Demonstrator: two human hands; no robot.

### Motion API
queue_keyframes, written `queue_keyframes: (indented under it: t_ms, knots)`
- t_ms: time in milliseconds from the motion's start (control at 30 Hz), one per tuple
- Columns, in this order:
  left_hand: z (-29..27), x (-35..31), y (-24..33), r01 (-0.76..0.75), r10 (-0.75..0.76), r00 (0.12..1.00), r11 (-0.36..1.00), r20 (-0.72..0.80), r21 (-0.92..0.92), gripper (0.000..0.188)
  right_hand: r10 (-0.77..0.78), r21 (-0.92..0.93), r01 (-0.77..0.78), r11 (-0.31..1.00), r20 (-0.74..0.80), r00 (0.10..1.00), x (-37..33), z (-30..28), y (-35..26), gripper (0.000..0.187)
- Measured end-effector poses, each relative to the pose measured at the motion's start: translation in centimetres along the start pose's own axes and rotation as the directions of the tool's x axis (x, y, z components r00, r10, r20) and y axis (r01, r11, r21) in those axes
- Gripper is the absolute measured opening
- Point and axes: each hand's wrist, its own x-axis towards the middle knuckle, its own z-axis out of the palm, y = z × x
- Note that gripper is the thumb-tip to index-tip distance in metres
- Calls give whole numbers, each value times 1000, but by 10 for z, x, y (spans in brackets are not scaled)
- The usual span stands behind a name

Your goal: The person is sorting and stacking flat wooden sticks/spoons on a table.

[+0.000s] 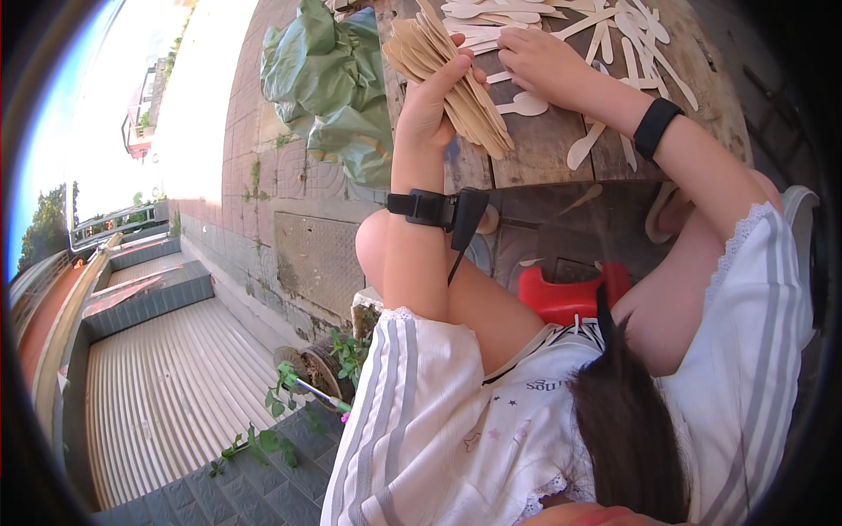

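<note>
My left hand [430,103] is closed around a thick bundle of flat wooden cutlery [478,118], held slanting over the near left edge of a wooden table [535,158]. The pieces overlap, and their exact kind is hard to tell. To its right, my right hand [544,63] reaches low over the scattered cutlery with its fingers curled in. Its fingertips are partly hidden, so what they grip does not show. Just below that hand lies a pale wooden spoon [524,105]. More loose wooden spoons and knives [645,44] are spread across the tabletop's right side.
A crumpled green plastic bag [329,96] stands against the table's left side. Below the table, between my legs, is a red plastic object [561,294]. Some wooden pieces lie on the ground [583,197] under the table. A leafy plant [281,390] grows at lower left.
</note>
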Motion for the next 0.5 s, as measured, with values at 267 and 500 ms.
queue_keyframes:
  t_ms: [267, 500]
  knots:
    - [6, -3, 0, -40, 40, 999, 999, -1, 9, 44, 221, 103, -235, 966, 135, 966, 3, -11, -9, 14]
    - [1, -6, 10, -211, 195, 966, 973, -169, -87, 39, 276, 282, -265, 922, 1, 961, 5, -11, 3, 13]
